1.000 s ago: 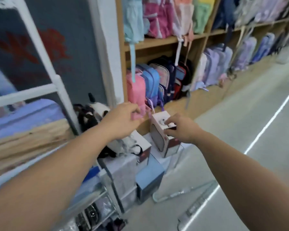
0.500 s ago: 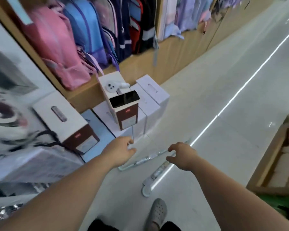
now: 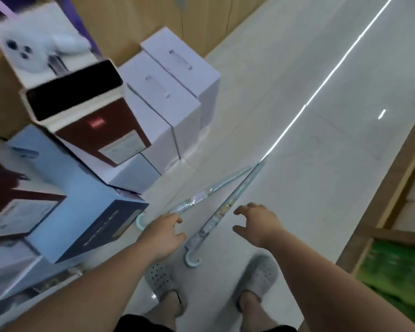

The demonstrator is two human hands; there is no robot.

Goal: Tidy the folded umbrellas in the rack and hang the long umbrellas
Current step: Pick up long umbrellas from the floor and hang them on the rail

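Both hands have left the white cardboard boxes at far left and dropped low over the pale tiled floor. Two long pale-blue hook-handled umbrellas lie there in a V, tips meeting far: left umbrella, right umbrella. Left hand is over the left one's near end, right hand just right of the other. Both have fingers spread and hold nothing. Pick-up looks imminent; nothing is hung yet.

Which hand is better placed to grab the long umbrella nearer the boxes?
Left: the left hand is over that umbrella near its handle; the right hand sits beyond the other umbrella.
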